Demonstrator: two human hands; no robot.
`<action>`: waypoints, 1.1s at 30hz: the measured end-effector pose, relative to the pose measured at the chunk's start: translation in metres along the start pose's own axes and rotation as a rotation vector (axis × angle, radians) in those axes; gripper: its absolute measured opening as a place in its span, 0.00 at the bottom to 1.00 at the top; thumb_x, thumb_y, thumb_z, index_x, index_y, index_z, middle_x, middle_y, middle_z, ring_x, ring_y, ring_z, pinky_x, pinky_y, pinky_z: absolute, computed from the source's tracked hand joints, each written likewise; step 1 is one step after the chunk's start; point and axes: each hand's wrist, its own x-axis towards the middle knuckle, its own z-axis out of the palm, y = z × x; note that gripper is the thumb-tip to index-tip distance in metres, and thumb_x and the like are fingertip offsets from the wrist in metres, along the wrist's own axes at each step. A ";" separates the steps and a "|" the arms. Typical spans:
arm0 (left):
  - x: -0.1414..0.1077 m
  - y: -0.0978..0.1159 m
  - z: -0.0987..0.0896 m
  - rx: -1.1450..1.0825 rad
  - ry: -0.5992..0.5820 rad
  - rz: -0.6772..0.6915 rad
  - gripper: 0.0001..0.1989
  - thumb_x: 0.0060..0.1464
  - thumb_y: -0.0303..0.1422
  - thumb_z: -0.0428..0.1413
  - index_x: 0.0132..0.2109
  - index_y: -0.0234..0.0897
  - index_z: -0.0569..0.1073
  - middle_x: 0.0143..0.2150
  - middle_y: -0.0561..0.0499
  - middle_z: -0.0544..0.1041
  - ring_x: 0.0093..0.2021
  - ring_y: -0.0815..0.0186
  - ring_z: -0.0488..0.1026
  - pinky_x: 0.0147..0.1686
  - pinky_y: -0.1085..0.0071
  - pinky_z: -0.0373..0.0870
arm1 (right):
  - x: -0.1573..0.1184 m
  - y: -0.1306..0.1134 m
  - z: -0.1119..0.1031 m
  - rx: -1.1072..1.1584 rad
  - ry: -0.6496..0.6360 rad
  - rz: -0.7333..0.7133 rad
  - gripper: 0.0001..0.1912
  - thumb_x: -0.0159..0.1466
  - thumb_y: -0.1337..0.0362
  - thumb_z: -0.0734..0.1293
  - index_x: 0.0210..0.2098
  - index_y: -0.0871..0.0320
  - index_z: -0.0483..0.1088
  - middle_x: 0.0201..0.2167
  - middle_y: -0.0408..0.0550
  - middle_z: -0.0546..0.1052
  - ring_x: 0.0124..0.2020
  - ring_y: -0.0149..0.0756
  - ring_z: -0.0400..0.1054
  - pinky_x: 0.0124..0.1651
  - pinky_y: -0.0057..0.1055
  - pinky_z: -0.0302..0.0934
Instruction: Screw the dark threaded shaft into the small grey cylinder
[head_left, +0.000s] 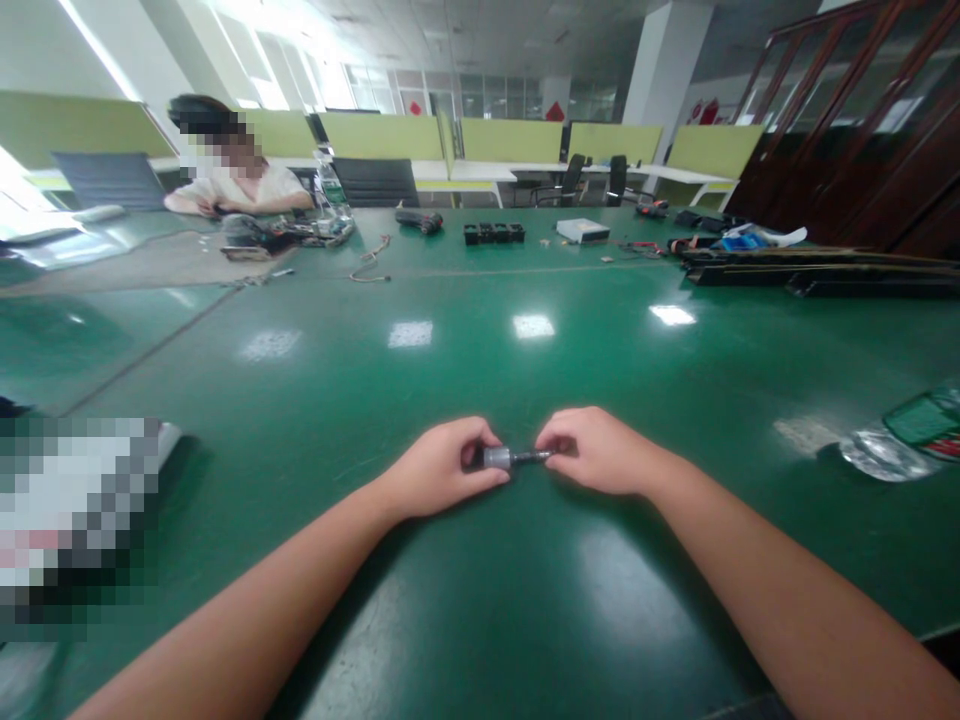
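Observation:
Both of my hands rest low over the green table (480,380), facing each other near its middle. Between the thumb and fingers of my left hand (439,468) is a small grey cylinder (497,458), lying sideways. A thin dark shaft (529,457) sticks out of the cylinder toward the right. My right hand (604,452) pinches the far end of that shaft, its fingers closed and hiding the tip. What kind of part this is, I cannot make out.
A plastic bottle (926,425) lies at the right edge. To the left is a blurred-out box-like object (75,500). Across the table sit a person (232,170), a black block (494,233), a white box (583,231) and long black strips (817,270).

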 end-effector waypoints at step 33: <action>0.000 0.000 -0.001 0.010 0.006 0.005 0.15 0.54 0.44 0.60 0.43 0.39 0.75 0.30 0.54 0.70 0.29 0.67 0.66 0.29 0.73 0.60 | -0.006 0.008 -0.015 -0.072 -0.025 0.052 0.06 0.59 0.70 0.70 0.36 0.57 0.78 0.32 0.45 0.76 0.31 0.31 0.67 0.35 0.29 0.59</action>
